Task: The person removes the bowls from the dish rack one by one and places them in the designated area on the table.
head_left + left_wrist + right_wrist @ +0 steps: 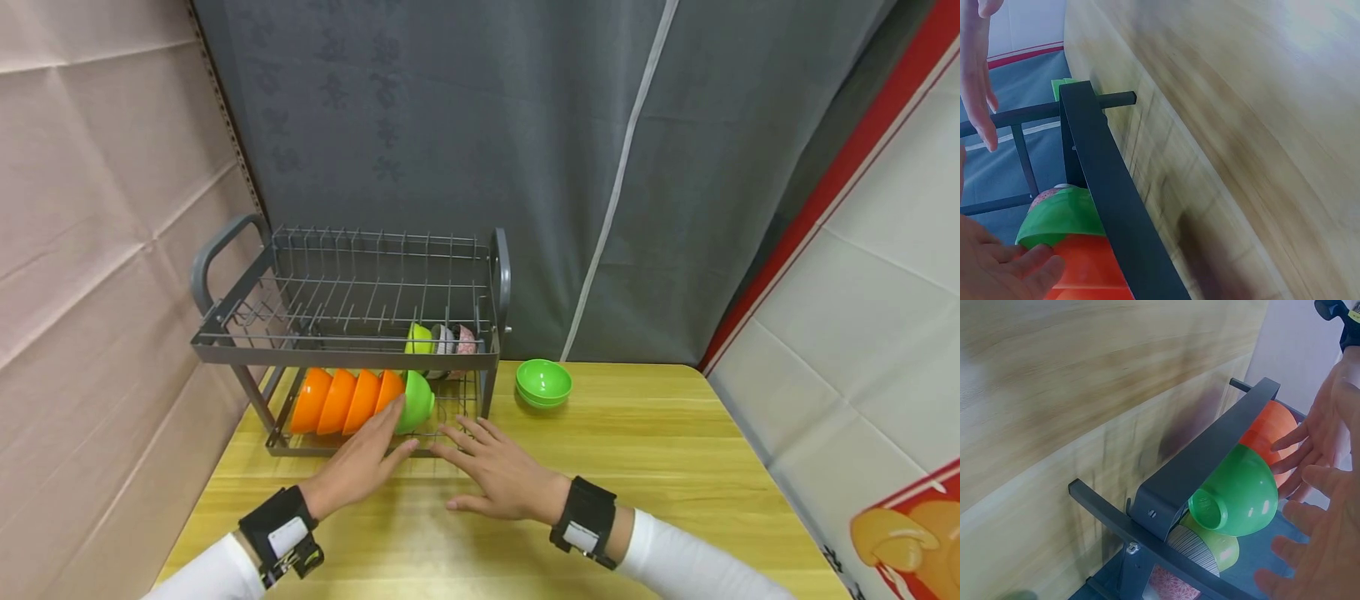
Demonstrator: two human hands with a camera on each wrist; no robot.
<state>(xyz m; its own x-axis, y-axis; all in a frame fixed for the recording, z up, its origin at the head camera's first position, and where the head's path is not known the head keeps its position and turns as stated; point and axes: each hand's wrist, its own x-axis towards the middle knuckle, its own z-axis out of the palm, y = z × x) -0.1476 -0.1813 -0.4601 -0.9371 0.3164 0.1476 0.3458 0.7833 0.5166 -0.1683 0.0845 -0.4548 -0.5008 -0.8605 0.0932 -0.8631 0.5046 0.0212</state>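
A grey two-tier dish rack (pixel 347 354) stands at the back left of a wooden table (pixel 660 467). On its lower tier lie several orange bowls (pixel 341 402) on their sides, with a green bowl (pixel 417 400) at the right end of the row. My left hand (pixel 402 427) reaches in with straight fingers that touch the last orange bowl (pixel 1267 432) and the green bowl (pixel 1241 497). My right hand (pixel 465 467) hovers flat, fingers spread, just before the rack's front bar (pixel 1210 465), holding nothing. In the left wrist view my thumb rests against an orange bowl (pixel 1088 265) below the green bowl (pixel 1060 215).
Behind the row sit a yellow-green bowl (pixel 418 337), a grey striped bowl (pixel 442 338) and a pink patterned bowl (pixel 465 340). Stacked green bowls (pixel 543 382) stand on the table right of the rack. The upper tier is bare wire. A curtain hangs behind.
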